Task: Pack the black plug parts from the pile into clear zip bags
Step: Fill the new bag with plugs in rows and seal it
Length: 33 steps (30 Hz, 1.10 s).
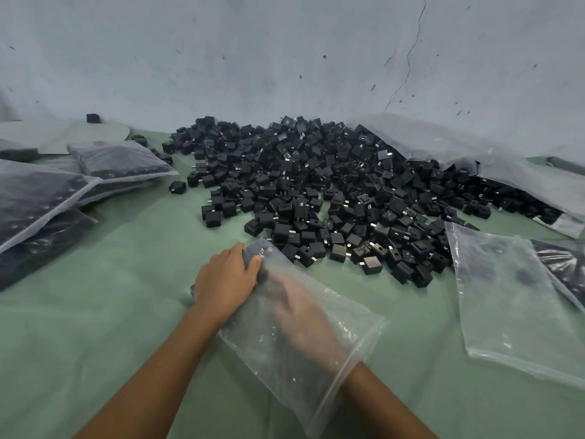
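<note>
A big pile of black plug parts [316, 185] lies on the green table [95, 327] against the wall. In front of it lies a clear zip bag [351, 337], its mouth toward me. My left hand [224, 280] grips the bag's far end from outside, fingers curled over a few dark plug parts [254, 252] inside it. My right hand [304, 315] is inside the bag up to the wrist, seen blurred through the plastic and reaching toward the far end. Whether it holds parts is unclear.
An empty clear bag [512, 305] lies flat at the right. Several filled bags [120, 160] are stacked at the left. A large crumpled plastic sack [474, 153] spills parts at the back right. A grey wall [285, 58] stands behind.
</note>
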Each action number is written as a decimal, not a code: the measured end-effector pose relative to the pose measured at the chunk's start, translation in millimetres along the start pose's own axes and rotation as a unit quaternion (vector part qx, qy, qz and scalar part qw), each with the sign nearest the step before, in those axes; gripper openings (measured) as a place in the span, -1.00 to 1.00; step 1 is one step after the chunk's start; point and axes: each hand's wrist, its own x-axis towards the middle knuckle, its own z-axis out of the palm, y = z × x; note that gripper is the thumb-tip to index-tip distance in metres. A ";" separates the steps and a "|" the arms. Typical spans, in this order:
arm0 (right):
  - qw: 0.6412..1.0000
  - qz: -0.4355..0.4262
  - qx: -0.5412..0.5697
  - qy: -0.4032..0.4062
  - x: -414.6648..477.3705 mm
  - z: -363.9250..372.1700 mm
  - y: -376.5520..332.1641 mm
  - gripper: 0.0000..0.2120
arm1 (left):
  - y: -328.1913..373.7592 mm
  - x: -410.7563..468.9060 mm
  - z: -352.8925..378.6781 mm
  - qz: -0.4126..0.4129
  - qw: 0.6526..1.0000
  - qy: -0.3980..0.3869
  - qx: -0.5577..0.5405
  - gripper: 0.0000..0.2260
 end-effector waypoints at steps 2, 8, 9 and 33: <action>0.997 -0.079 0.012 -0.016 -32.8 -31.3 0.4 -0.62 | -1.7 1.1 1.8 0.001 1.000 0.003 -0.003 -0.68; 0.975 -0.087 0.096 -0.180 -110.3 -112.2 31.6 -0.75 | -4.3 1.6 8.2 0.009 1.000 0.030 0.002 -0.61; 0.966 -0.084 0.120 -0.213 -119.0 -130.6 36.3 -0.78 | -4.4 2.1 9.4 0.008 0.999 0.034 0.002 -0.59; 0.978 0.035 -0.201 0.051 21.2 -144.6 110.3 -0.67 | -2.2 1.1 7.3 -0.005 1.000 0.023 -0.007 -0.51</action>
